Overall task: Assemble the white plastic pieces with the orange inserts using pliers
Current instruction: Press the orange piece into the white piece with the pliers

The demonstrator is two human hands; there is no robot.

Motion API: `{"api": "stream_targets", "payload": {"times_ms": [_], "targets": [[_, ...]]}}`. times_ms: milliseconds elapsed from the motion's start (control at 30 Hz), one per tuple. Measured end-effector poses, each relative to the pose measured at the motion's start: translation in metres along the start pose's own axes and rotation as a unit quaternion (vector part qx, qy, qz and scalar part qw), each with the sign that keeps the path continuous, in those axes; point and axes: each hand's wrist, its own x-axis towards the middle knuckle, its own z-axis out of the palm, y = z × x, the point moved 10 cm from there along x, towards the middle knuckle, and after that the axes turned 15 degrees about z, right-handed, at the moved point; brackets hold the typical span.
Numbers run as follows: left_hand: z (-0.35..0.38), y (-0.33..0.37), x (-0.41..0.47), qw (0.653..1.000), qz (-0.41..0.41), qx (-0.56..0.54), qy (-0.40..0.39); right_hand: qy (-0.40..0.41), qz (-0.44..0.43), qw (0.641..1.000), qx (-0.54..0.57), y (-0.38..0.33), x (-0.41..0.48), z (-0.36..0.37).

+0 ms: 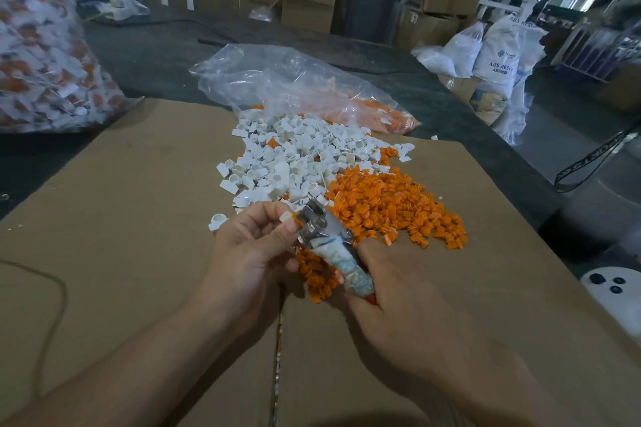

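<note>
My right hand (pixel 392 291) grips the cloth-wrapped handles of metal pliers (pixel 321 229), whose jaws point up and left. My left hand (pixel 253 246) pinches a small white plastic piece (pixel 286 217) with an orange insert right at the jaws. A heap of white plastic pieces (pixel 295 156) lies on the cardboard behind my hands. A heap of orange inserts (pixel 388 204) spreads to its right and runs down under my hands.
The cardboard sheet (pixel 121 218) covers the worktop. A clear bag (pixel 305 87) with orange inserts lies behind the heaps. A large bag of assembled parts (pixel 45 45) stands far left. White sacks (pixel 492 55) and cartons stand at the back. A black strap (pixel 589 163) hangs at right.
</note>
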Motion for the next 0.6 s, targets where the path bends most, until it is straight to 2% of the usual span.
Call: {"api": "stream_targets", "payload": {"times_ms": [367,600], "targets": [[0.0018,-0.0009,-0.0013,1.000,-0.004,-0.018,0.015,-0.014,0.015,0.999,-0.042,-0.0026,0.0066,0.0061],[-0.0010,0.0022,0.0016,1.000,0.012,0.006,0.014,0.002,0.001,1.000,-0.020,0.0007,0.0066,0.0101]]}}
